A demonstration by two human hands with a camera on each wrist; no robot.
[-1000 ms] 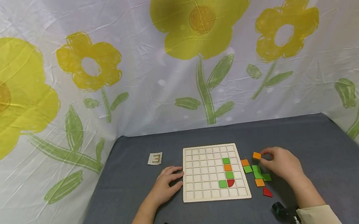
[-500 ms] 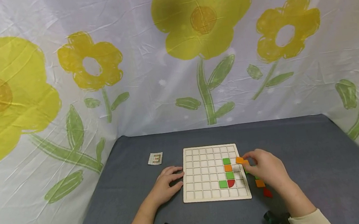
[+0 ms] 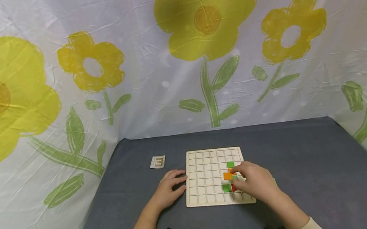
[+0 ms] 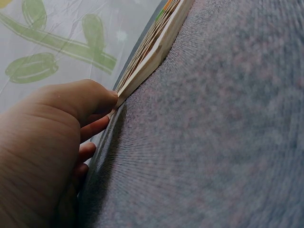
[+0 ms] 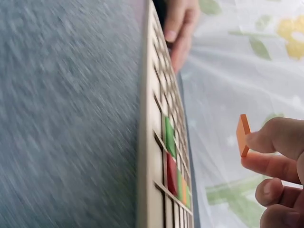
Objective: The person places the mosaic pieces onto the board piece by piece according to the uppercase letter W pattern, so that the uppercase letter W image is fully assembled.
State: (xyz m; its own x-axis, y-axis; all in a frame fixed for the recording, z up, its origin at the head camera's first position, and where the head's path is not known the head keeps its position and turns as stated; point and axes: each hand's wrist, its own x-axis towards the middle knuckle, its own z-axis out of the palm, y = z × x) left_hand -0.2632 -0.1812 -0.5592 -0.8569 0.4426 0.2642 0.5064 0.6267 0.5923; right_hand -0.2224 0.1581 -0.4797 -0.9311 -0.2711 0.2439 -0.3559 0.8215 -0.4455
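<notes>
While our right hand (image 3: 255, 182) pinches the orange tile (image 3: 227, 176) in its fingertips, just above the wooden board (image 3: 205, 180) near its right edge, our left hand (image 3: 168, 189) rests with loose fingers, touching the board's left edge on the grey table (image 3: 313, 159).

Flowered sheet (image 3: 151, 76) backdrop (cloth, seemingly)
</notes>
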